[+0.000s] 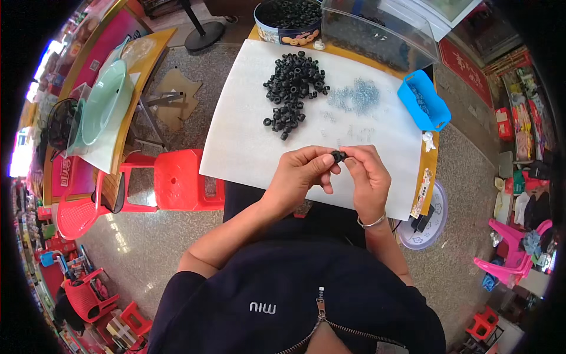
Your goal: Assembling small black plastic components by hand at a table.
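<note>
Just above the table's near edge, my left hand (pixel 308 167) pinches a small black ring-shaped part (pixel 336 156) between thumb and fingers. My right hand (pixel 367 180), with a bracelet at its wrist, closes its fingertips on the right side of that part. Whether a tiny metal piece is also between those fingers is hidden. Beyond my hands a heap of black ring-shaped parts (pixel 295 79) lies on the white sheet (pixel 239 133). To its right are scattered tiny silvery pieces (pixel 362 95), too small to name. A blue plastic basket (pixel 439 121) at the right edge holds more of them.
At the table's far edge stand a round tin (pixel 277 35) full of black parts and a clear plastic box (pixel 354 20) with dark contents. A red stool (pixel 177 177) is to the left, beside another table with a pale green basin (pixel 109 103). A lidded-looking pale tub (pixel 437 227) sits low at right.
</note>
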Demonstrator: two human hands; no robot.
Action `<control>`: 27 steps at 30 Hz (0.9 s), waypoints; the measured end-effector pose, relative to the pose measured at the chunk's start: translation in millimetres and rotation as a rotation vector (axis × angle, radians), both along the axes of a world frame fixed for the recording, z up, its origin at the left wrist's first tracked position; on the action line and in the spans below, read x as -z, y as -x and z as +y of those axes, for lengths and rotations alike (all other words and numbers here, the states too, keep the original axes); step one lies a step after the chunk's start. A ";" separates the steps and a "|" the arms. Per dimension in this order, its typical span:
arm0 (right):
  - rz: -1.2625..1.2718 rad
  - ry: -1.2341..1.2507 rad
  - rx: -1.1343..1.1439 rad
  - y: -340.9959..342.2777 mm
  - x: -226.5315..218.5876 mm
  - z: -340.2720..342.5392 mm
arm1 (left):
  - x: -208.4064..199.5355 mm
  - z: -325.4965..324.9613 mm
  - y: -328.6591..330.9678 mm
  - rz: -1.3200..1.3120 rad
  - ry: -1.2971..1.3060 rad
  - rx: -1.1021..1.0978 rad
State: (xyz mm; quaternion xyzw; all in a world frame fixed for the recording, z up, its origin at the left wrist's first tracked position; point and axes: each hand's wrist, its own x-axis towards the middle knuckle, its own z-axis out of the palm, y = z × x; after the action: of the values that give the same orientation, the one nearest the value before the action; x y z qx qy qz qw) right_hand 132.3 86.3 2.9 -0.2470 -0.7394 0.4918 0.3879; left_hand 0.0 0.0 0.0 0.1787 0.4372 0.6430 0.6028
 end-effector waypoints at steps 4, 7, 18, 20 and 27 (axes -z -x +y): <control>0.033 0.067 -0.007 0.8 -1.4 -0.6 | -6.6 0.5 3.1 -0.119 0.013 0.019; 0.023 0.017 0.002 1.4 -1.2 0.6 | -5.0 1.2 3.0 -0.112 0.009 0.017; -0.058 -0.283 0.045 1.1 -3.9 0.5 | -0.8 -4.1 -4.4 0.258 -0.127 -0.030; -0.064 -0.362 0.050 0.9 -4.6 -0.1 | 1.1 -3.2 -5.5 0.256 -0.118 -0.037; -0.103 -0.562 0.020 -0.6 -11.1 4.2 | -1.7 -2.6 -13.2 0.620 -0.139 -0.135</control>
State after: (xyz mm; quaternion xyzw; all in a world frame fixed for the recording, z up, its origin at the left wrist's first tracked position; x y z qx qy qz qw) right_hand 132.9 90.4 14.0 -0.1618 -0.8630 0.2503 0.4079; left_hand 13.2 -2.6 1.7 0.3771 0.5660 0.6249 0.3833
